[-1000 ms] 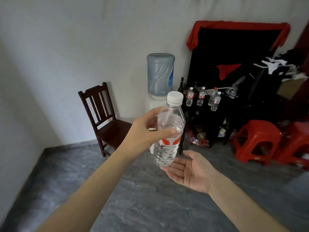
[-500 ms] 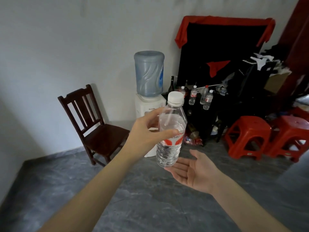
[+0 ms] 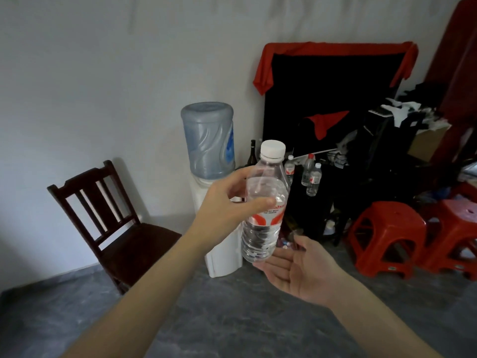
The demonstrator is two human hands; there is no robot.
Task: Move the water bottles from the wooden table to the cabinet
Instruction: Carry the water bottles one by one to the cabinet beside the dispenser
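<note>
We carried the water bottle (image 3: 264,205) upright in our left hand (image 3: 229,202), thumb across its front and fingers wrapped behind, so it rode steady in the air. Our right hand (image 3: 299,270) lay open, palm up, just beneath its base, holding nothing, probably to catch a slip. Beyond both hands, more bottles (image 3: 311,174) already stood on the dark cabinet (image 3: 317,202) beside the water dispenser (image 3: 209,151), likely our destination.

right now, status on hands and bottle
Left hand gripping water bottle upright. Right hand open beneath it. Path to cabinet clear.
</note>
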